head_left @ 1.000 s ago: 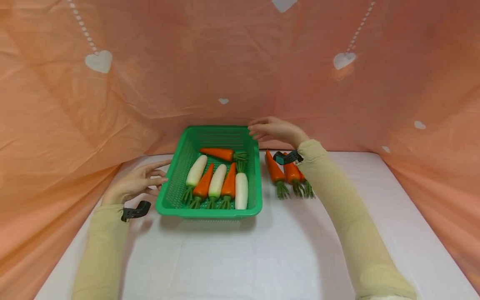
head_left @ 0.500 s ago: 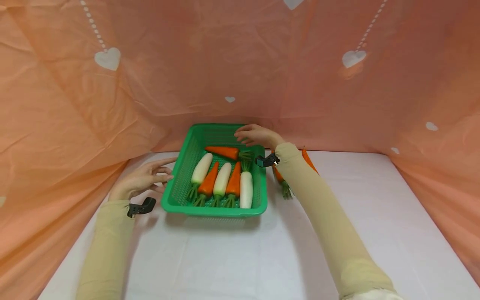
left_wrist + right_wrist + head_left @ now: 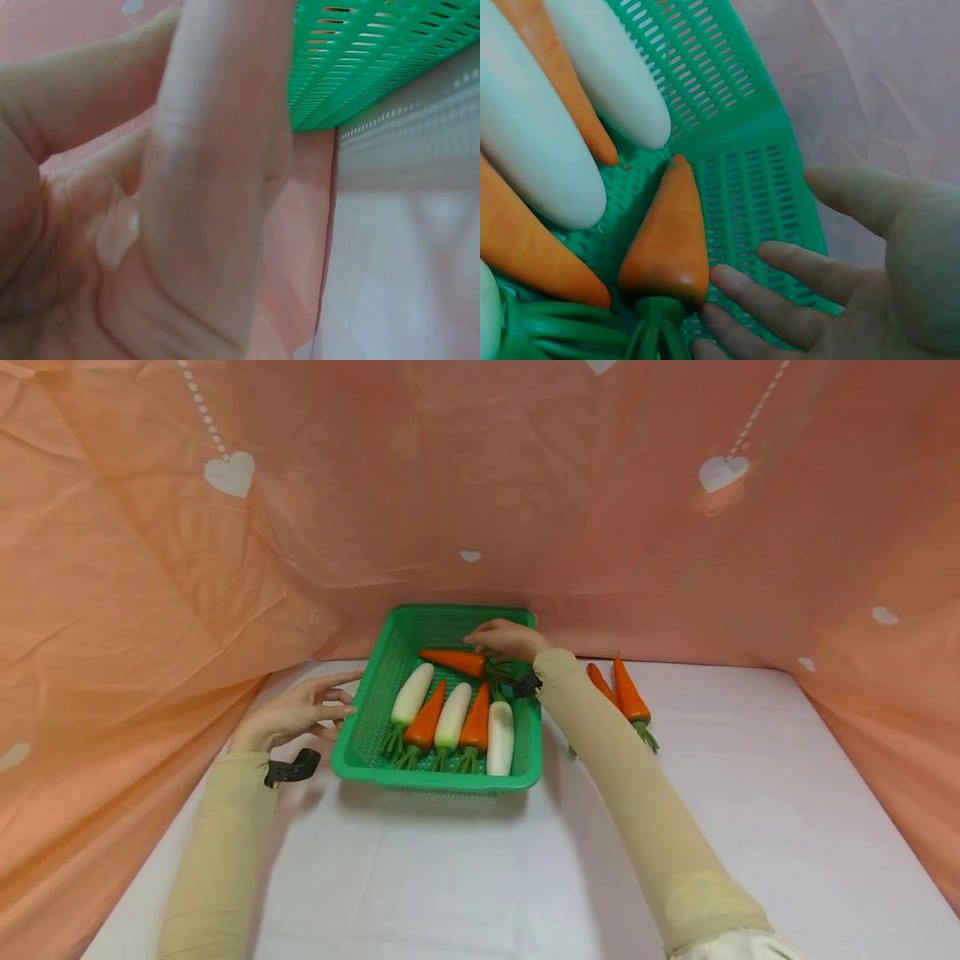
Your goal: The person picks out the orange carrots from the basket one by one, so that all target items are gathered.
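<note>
A green slotted basket (image 3: pixel 435 782) holds white radishes (image 3: pixel 453 714) and carrots (image 3: pixel 425 718) side by side. Across its back lies another carrot (image 3: pixel 453 662), tip to the left. My right hand (image 3: pixel 506 639) reaches over the back right of the basket, fingers extended and holding nothing. In the right wrist view its fingertips (image 3: pixel 727 277) are at the side of the crosswise carrot (image 3: pixel 667 247); whether they touch it I cannot tell. By the left wall is my left hand (image 3: pixel 296 710), fingers spread toward the rim; contact is unclear.
Two carrots (image 3: pixel 630 693) show on the white table (image 3: pixel 720 777) right of the basket, partly behind the right sleeve (image 3: pixel 622 760). An orange cloth (image 3: pixel 525 485) with white hearts hangs close behind the basket and along both sides.
My right hand has moved left and lower, from the basket's right rim to over the back carrot. Its sleeve now hides different table carrots. The left hand stays by the basket; the view has shifted slightly.
</note>
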The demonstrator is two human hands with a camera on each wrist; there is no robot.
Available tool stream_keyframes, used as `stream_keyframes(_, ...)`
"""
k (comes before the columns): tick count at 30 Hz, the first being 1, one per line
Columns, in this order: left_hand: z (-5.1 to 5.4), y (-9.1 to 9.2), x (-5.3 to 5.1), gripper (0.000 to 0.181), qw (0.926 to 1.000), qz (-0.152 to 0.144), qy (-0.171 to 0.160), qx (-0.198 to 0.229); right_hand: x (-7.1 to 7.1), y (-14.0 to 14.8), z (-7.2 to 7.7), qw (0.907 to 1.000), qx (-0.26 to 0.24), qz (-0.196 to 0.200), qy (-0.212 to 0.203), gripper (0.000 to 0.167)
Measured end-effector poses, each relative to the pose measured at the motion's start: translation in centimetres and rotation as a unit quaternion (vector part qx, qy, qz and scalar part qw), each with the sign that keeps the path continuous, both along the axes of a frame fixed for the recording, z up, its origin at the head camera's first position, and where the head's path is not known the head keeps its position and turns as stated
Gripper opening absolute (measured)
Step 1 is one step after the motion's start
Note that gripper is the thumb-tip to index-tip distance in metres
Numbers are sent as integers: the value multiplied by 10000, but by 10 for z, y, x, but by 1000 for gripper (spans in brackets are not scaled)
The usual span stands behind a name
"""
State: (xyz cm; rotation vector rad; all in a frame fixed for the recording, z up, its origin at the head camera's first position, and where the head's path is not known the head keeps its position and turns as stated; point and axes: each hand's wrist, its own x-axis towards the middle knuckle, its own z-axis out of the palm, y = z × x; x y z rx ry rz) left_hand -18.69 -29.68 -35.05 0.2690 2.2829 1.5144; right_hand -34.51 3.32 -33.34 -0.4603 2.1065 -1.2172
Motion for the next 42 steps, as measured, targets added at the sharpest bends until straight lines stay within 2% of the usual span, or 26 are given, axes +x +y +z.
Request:
stream_keyframes(9,3,2,-2,66,10000,-67,26,-35,-4,-3,-3,9992,390,-93,13,57)
stream_keyframes(18,5,3,-1,63,9999,-95,-49,5,-4,-7,-5,9938,960,421,371,58)
stream_keyframes(24,4,3,0,64,9999,-85,-89,-6,-7,-6,-8,9862,1256,833,688,49)
stream_keyframes(29,4,3,-1,64,9999,-130,-106,26,-7,-3,-8,9843,1399,813,710,45)
stream_keyframes(35,5,6,-3,65,9998,-158,-117,28,-6,0,-10,9743,1740,910,1107,47)
stream_keyframes(42,5,8,-4,65,9997,-224,-106,12,-4,3,-12,9688,1867,931,1340,47)
